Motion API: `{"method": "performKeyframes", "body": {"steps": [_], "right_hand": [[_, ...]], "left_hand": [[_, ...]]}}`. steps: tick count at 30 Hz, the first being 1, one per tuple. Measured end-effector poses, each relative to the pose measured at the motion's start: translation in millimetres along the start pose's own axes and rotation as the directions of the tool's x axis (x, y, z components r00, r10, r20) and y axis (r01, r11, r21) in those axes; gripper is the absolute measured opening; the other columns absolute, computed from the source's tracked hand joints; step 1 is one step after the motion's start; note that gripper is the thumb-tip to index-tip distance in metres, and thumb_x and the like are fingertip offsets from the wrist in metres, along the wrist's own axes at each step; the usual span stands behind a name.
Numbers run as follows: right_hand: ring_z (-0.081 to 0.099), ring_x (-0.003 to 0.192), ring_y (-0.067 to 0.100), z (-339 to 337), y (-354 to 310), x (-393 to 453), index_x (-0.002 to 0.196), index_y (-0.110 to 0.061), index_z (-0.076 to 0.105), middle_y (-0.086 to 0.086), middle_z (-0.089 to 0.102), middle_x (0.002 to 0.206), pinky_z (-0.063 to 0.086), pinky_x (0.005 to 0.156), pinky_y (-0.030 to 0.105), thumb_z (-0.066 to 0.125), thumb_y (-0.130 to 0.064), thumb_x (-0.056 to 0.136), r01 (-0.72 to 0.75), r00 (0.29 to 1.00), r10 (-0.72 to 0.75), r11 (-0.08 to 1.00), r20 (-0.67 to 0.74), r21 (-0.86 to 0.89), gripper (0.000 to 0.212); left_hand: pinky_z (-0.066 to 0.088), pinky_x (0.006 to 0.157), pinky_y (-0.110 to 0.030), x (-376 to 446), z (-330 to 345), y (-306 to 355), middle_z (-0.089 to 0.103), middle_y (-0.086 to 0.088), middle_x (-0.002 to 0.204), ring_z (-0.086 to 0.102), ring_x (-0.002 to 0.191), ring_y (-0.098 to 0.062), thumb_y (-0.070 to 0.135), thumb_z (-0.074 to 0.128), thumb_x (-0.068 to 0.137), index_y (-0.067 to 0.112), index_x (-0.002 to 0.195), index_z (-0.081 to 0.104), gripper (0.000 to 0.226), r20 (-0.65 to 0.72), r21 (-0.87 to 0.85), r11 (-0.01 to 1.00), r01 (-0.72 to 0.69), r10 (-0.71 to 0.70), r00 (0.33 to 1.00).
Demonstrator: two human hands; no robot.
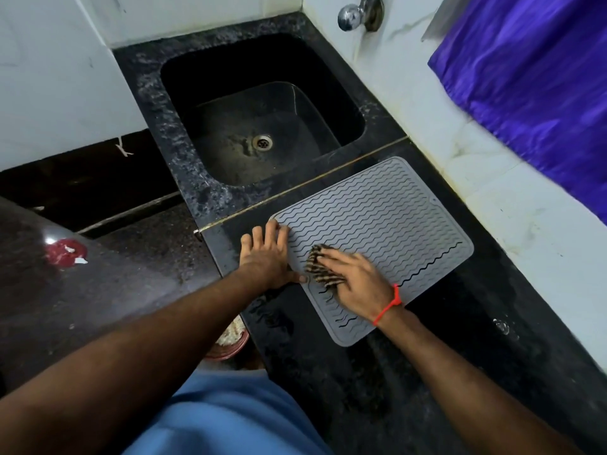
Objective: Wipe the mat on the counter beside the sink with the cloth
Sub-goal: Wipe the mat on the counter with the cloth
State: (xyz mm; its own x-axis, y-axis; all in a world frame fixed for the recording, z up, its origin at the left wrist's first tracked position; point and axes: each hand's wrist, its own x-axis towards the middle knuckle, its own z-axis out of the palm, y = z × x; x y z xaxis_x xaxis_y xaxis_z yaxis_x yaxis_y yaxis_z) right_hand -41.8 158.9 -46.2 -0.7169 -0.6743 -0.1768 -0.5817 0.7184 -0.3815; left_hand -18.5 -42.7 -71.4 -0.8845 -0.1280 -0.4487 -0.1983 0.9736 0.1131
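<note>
A grey ribbed mat (377, 218) lies on the black counter (460, 323), just on the near side of the sink (262, 119). My right hand (358, 284) presses a striped brown cloth (320, 266) flat onto the mat's near left part. The cloth shows partly from under my fingers. My left hand (266, 254) lies flat with spread fingers on the mat's left edge, thumb touching the mat close to the cloth. A red thread circles my right wrist.
A chrome tap (359, 13) juts from the white tiled wall above the sink. A blue curtain (532, 87) hangs at the right. Left of the counter lies a dark floor with a red patch (65, 252). A bowl (230, 339) sits below the counter edge.
</note>
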Motion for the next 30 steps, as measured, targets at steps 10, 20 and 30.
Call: {"method": "performKeyframes", "body": {"steps": [10,20,30], "right_hand": [[0.057,0.093,0.033,-10,89,4,0.125,-0.023,0.061,0.002,0.055,0.137,0.053,0.073,0.043,0.066,-0.013,0.067,0.152,0.985,-0.174,0.863,-0.001,-0.482,0.06],[0.046,0.1,0.023,-39,104,23,0.131,-0.028,0.055,-0.003,0.048,0.143,0.047,0.083,0.039,0.061,-0.005,0.074,-0.039,0.985,-0.029,0.922,-0.171,-0.386,0.062],[0.055,0.103,0.036,1,125,7,0.127,-0.028,0.059,-0.002,0.051,0.14,0.049,0.076,0.045,0.045,-0.013,0.082,0.185,0.961,-0.267,0.824,-0.078,-0.535,0.05]], "left_hand": [[0.02,0.107,-0.052,3,1,1,-0.001,-0.01,0.157,0.018,0.134,-0.035,0.083,0.058,0.068,0.022,0.149,0.009,0.113,0.034,0.051,0.999,0.011,-0.013,0.999],[0.013,0.113,-0.054,5,-3,9,-0.016,-0.015,0.16,0.006,0.143,-0.04,0.077,0.054,0.078,0.017,0.155,-0.01,0.117,0.13,0.079,0.997,0.02,-0.03,0.991],[0.012,0.116,-0.052,7,-8,26,-0.026,-0.015,0.16,0.004,0.147,-0.039,0.061,0.048,0.092,0.009,0.151,-0.025,0.107,0.216,0.217,0.972,-0.085,0.037,0.976]]}}
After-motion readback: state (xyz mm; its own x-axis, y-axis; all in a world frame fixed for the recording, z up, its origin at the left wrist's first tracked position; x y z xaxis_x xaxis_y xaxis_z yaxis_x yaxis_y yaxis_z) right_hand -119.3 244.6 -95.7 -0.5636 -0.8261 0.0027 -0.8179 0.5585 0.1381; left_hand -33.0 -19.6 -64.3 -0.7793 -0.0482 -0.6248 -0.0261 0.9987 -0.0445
